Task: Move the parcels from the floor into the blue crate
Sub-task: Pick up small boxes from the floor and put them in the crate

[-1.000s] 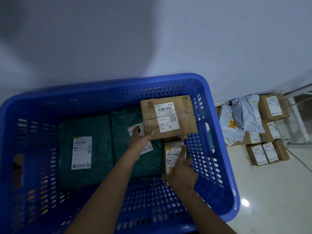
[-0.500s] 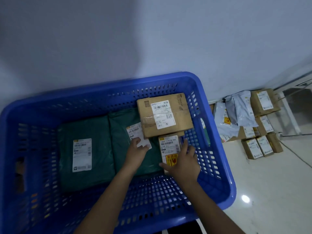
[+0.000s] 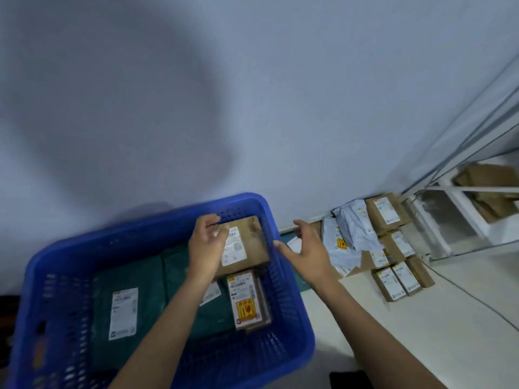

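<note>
- Two hands up, both empty: left hand (image 3: 206, 248) loosely curled above the crate, right hand (image 3: 307, 252) spread wide past the rim
- blue crate (image 3: 292, 313) holds two green mailers, two cardboard boxes
- floor parcels (image 3: 373, 242) piled by the wall, right of crate
- step: between placements; next likely reach right, grab one parcel

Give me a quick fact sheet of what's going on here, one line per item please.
Setting: blue crate by a pale wall, parcels inside and on the floor
Left hand: open, above the crate, empty
Right hand: open, past the crate's right rim, empty
In crate: large cardboard box, small box with yellow sticker, two green mailers
On floor: cardboard boxes and white mailers stacked at the wall
Task status: unfinished
</note>
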{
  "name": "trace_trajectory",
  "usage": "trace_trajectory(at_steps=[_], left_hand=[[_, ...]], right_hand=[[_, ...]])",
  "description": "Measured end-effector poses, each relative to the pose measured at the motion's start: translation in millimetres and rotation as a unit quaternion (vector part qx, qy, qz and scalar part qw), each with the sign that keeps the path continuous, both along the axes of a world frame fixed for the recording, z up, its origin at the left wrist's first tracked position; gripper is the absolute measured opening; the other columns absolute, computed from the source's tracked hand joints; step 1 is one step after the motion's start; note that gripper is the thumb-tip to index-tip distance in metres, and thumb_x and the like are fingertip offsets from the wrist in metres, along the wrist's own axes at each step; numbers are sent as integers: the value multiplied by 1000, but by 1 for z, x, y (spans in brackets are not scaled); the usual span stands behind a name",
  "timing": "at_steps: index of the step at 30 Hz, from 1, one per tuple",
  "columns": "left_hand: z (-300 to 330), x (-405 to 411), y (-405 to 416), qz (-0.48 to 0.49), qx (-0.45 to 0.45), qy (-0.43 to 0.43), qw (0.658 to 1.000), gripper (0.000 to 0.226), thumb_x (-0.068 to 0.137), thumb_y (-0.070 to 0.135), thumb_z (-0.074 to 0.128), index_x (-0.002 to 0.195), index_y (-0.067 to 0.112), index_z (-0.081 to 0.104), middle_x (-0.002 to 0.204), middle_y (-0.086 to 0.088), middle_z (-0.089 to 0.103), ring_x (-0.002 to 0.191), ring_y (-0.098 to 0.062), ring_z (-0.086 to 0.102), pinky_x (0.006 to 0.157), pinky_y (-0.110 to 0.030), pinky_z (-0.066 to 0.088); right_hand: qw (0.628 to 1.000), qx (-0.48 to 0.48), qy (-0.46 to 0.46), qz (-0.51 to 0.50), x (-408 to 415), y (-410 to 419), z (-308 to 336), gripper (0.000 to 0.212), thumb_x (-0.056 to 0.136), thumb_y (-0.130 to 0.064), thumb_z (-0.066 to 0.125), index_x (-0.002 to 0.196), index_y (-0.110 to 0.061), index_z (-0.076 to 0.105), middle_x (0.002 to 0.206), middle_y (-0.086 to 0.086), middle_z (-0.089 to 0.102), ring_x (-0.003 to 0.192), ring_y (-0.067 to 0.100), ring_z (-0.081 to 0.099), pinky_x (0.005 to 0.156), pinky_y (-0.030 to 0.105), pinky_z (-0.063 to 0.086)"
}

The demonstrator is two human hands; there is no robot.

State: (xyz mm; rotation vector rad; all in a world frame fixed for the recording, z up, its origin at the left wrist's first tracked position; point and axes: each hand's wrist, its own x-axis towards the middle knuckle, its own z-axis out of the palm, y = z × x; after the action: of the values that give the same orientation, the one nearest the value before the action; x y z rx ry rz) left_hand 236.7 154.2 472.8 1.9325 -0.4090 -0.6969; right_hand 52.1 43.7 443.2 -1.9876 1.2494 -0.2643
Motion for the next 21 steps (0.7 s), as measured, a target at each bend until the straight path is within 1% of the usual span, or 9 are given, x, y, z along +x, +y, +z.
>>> trace_trajectory(at_steps=[2,5,7,9,10,13,17,19,21], left_hand=[[18,-24,-39,-11,-15,-6,1000,26,90,21,60,115,20,55,116,7,61,105,-9,59,84,-26,47],[23,-76,-101,-18,-47,15,999,19,91,18,57,110,17,58,110,6,62,101,-9,58,82,-27,47],[16,-120,-143,-19,-54,32,998,13,92,14,55,104,15,60,103,8,62,96,-6,57,79,-18,44],[1,-166,-180,-5,-36,61,997,12,93,10,53,100,14,61,99,8,61,91,-4,55,75,-9,42],[-10,-187,-196,-1,-17,84,996,11,93,11,52,100,13,60,99,6,61,90,-6,55,75,-11,42],[-53,-237,-228,4,59,146,988,13,95,20,51,102,11,57,104,-3,61,94,-16,55,79,-27,42],[-121,-267,-224,27,139,171,975,12,95,18,50,103,10,54,100,-6,57,84,-16,52,73,-30,42],[-161,-269,-212,44,163,184,968,13,95,18,49,104,9,54,102,-9,58,82,-17,51,72,-30,42],[-207,-265,-203,72,187,192,961,8,95,16,48,97,11,54,105,-17,59,81,-19,50,73,-30,40]], right_hand=[[998,55,-19,-37,-23,-40,3,63,85,-53,62,135,-21,44,128,2,54,115,15,54,92,29,46],[992,114,4,-58,-71,-101,-9,54,88,-46,62,130,-15,49,123,6,59,115,22,57,97,35,46],[989,133,16,-60,-108,-136,-16,46,89,-40,63,122,-11,52,113,7,62,109,25,60,92,34,48],[985,162,30,-60,-146,-167,-25,42,91,-35,61,123,-10,53,112,7,63,108,25,59,89,31,45],[982,173,39,-56,-164,-181,-31,42,92,-33,60,126,-10,53,116,8,63,110,24,58,90,30,44],[978,199,63,-28,-205,-217,-56,42,94,-31,56,131,-12,51,123,7,62,115,23,57,87,26,41],[966,240,98,6,-229,-238,-105,39,97,-28,50,133,-13,49,126,9,58,114,25,56,81,23,35],[959,255,119,26,-228,-238,-137,38,98,-28,49,133,-14,48,125,10,59,109,27,58,78,25,38],[952,270,137,30,-227,-232,-179,35,98,-28,47,130,-11,50,120,12,61,104,27,59,80,31,43]])
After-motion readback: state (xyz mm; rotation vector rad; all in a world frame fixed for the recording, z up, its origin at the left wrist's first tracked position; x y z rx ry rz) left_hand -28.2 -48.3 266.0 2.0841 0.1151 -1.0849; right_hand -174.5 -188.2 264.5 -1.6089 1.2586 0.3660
